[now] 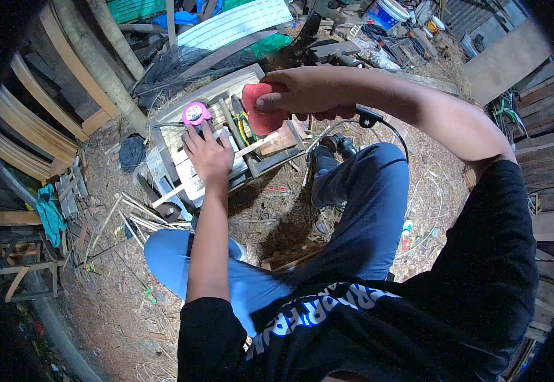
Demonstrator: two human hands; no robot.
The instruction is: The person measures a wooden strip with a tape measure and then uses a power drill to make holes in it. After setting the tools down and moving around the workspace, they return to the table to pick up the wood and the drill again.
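My left hand [208,153] lies flat with its fingers spread on top of a low wooden stand [156,137], its fingertips at or near a pink tape measure [195,113]. A pale thin wooden strip [176,191] runs across the stand and passes by this hand. My right hand [309,89] is closed around a red tool [263,113], held over the stand's right side. A black end with a dark cord [369,118] shows past the fingers; the exact kind of tool is not clear. Yellow-and-black handles [244,127] lie in the stand beneath it.
Curved wooden pieces [35,137] lean at the left. A white bucket [388,14] and scattered tools stand at the back right. Thin wood sticks [146,219] lie near my left knee. Straw and scraps cover the ground. Stacked boards [547,172] line the right side.
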